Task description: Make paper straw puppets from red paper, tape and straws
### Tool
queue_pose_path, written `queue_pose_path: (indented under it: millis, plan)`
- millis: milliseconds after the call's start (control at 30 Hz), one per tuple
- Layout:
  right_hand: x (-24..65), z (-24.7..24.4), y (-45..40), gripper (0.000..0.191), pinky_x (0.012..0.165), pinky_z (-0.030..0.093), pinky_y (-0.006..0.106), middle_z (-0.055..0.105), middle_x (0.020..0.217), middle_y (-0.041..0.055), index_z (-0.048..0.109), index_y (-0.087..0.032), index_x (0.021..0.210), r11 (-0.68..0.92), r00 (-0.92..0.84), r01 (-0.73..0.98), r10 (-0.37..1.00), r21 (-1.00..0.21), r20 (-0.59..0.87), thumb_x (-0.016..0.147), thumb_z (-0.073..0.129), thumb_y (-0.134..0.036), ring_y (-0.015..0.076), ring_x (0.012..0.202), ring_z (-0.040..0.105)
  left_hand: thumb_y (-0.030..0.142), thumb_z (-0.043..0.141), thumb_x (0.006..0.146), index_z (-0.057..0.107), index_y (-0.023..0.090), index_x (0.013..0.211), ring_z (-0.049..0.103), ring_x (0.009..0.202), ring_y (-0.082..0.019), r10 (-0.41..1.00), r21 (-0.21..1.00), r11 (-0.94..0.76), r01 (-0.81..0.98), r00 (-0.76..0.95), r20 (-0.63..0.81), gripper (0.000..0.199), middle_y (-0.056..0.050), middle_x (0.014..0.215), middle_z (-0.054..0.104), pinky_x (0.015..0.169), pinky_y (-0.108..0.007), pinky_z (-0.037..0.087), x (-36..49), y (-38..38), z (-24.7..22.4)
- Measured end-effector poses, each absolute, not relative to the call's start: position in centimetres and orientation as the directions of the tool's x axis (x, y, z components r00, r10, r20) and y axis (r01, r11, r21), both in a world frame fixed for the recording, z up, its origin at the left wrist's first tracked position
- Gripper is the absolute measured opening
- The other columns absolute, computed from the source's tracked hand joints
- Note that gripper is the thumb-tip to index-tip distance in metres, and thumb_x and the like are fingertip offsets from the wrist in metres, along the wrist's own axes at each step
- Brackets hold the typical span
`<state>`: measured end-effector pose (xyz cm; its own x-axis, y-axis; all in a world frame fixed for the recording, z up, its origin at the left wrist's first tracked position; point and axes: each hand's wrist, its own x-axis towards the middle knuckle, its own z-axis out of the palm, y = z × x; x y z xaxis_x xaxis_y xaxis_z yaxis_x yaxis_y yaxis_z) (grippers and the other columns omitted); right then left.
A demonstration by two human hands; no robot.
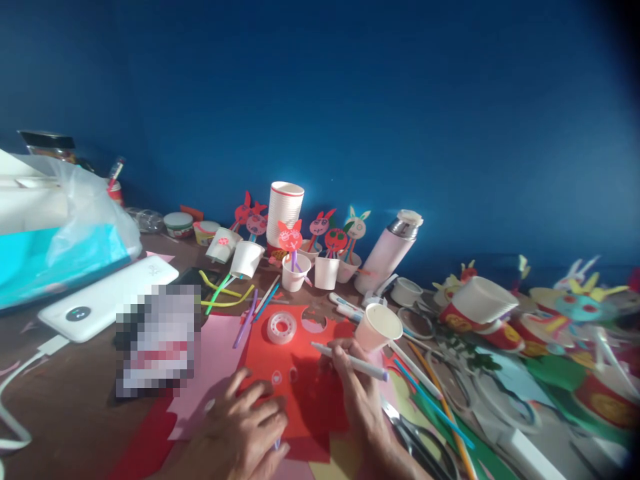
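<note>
Red paper (315, 407) lies in front of me over pink paper (200, 373), with small drawn shapes (277, 378) near its middle. My left hand (245, 420) rests on the lower left of the red paper, fingers spread. A purple tip (277, 442) shows beside its thumb; whether the hand holds it is unclear. Above the right part of the red paper, my right hand (357, 387) grips a white marker (353, 362) with a purple end. A tape roll (281, 327) sits on the red sheet. Just behind my right hand stands a white paper cup (379, 325).
Paper cups with animal-face figures (295, 272) stand at the back beside stacked cups (285, 213) and a pink thermos (390, 250). Scissors (415, 437), straws (435, 403) and more cups (480, 300) lie right. A white power bank (107, 300) is left.
</note>
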<state>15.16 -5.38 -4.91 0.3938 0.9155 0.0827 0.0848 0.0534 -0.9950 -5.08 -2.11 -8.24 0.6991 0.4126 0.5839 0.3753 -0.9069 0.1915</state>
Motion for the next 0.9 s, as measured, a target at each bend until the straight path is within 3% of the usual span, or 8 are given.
queue_pose_path:
  millis: [100,267,433,667,900]
  plan:
    - [15.0,-5.0,-5.7,0.029,0.056,0.043,0.024,0.058,0.066,-0.0005,0.054,-0.021,0.076,0.11,0.317,0.211,0.932,-0.971,0.174,0.093,0.051,-0.045,0.015,0.062,0.056,0.028,0.056,0.087,0.063,0.025,0.093,0.064,0.091,-0.019,0.406,0.185,-0.907,0.377,0.672,0.619,0.01,0.003,0.089,0.073,0.108,-0.038,0.029,-5.0,-2.1,-8.0]
    - [14.6,-5.0,-6.7,0.009,0.058,0.044,0.023,0.064,0.074,0.0004,0.054,-0.022,0.087,0.197,0.157,0.539,0.932,-0.819,0.327,0.092,0.05,-0.027,0.0146,0.062,0.06,0.022,0.054,0.088,0.064,0.025,0.091,0.063,0.092,-0.016,0.426,0.239,-0.902,0.361,0.645,0.635,0.011,0.006,0.086,0.073,0.114,-0.032,0.014,-4.9,-2.3,-7.5]
    - [14.4,-5.1,-6.7,0.005,0.05,0.041,0.023,0.065,0.068,-0.0003,0.053,-0.022,0.09,0.168,0.099,0.594,0.955,-0.786,0.279,0.09,0.049,-0.021,0.0142,0.053,0.06,0.023,0.056,0.087,0.063,0.024,0.088,0.063,0.089,-0.018,0.42,0.244,-0.907,0.344,0.675,0.607,0.007,0.005,0.083,0.072,0.11,-0.037,0.02,-4.9,-2.2,-7.4]
    - [14.2,-5.5,-6.5,0.013,0.045,0.035,0.021,0.064,0.065,-0.0012,0.056,-0.022,0.088,0.174,0.053,0.701,0.954,-0.692,0.294,0.082,0.056,-0.01,0.0144,0.052,0.061,0.022,0.051,0.089,0.061,0.024,0.087,0.059,0.086,-0.019,0.475,0.317,-0.879,0.355,0.694,0.541,0.01,0.003,0.084,0.068,0.103,-0.039,0.026,-4.8,-2.4,-7.0]
    - [14.2,-5.9,-6.5,0.017,0.044,0.034,0.022,0.063,0.062,0.0005,0.055,-0.019,0.091,0.24,-0.041,0.773,0.943,-0.588,0.331,0.08,0.053,-0.007,0.0171,0.053,0.063,0.038,0.058,0.09,0.064,0.026,0.094,0.062,0.09,-0.017,0.387,0.169,-0.916,0.363,0.696,0.605,0.014,0.005,0.096,0.072,0.104,-0.035,0.027,-4.8,-2.5,-8.0]
